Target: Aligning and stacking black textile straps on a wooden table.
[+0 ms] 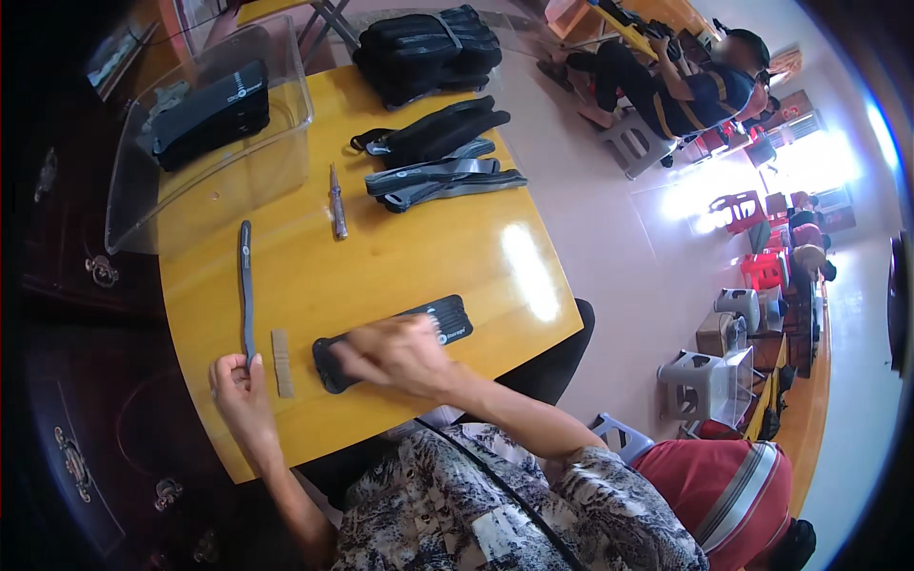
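Note:
A narrow grey strap (247,285) with a dark printed end lies lengthwise on the yellow table. My left hand (243,390) pinches its near end between thumb and fingers. Just right of it sits a short tan strip (283,363) with cross marks. My right hand (405,354), smeared by motion, is over a flat black bundle of straps (451,320) and hides its middle. Whether those fingers grip anything cannot be made out. Farther off lies a slim screwdriver-like tool (337,207) with a clear purplish handle.
A clear plastic bin (300,81) holding black strap bundles stands at the far left of the table (419,257). Loose black and grey straps (443,181) and a large tied black bundle (428,52) lie at the far side. Another person (709,90) sits beyond, near grey stools (636,143).

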A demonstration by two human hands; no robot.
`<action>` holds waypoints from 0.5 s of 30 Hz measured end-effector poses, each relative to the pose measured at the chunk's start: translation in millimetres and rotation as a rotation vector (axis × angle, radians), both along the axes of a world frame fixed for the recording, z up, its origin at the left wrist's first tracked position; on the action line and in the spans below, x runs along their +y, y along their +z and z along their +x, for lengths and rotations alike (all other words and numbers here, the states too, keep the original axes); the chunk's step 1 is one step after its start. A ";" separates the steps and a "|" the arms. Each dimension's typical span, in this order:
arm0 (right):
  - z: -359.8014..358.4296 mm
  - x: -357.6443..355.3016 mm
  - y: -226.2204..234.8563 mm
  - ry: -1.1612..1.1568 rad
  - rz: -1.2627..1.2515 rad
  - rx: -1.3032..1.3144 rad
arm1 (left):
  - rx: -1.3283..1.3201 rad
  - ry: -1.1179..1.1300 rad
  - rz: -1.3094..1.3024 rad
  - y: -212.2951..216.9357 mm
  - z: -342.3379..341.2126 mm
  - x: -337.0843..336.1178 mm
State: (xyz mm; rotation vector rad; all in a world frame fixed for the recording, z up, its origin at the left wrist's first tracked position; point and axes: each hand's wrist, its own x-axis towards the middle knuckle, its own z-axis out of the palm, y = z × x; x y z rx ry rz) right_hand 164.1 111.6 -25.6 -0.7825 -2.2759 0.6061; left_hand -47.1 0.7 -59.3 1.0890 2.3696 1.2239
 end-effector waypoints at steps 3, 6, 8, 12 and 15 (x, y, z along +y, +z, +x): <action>49.5 16.6 -7.9 -0.213 -0.038 0.017 | -0.367 0.071 0.119 7.1 -0.7 2.4; 78.4 27.5 -16.5 -0.377 -0.069 -0.242 | -0.513 0.056 0.249 13.8 -0.9 2.0; 81.5 28.3 -30.3 -0.372 -0.078 -0.271 | -0.543 0.048 0.272 16.5 -0.4 1.2; 83.8 30.2 -29.3 -0.342 -0.151 -0.382 | -0.548 0.120 0.349 27.4 7.2 0.4; 78.7 32.8 -14.7 -0.296 -0.087 -0.384 | -0.550 0.160 0.422 34.5 12.3 -7.2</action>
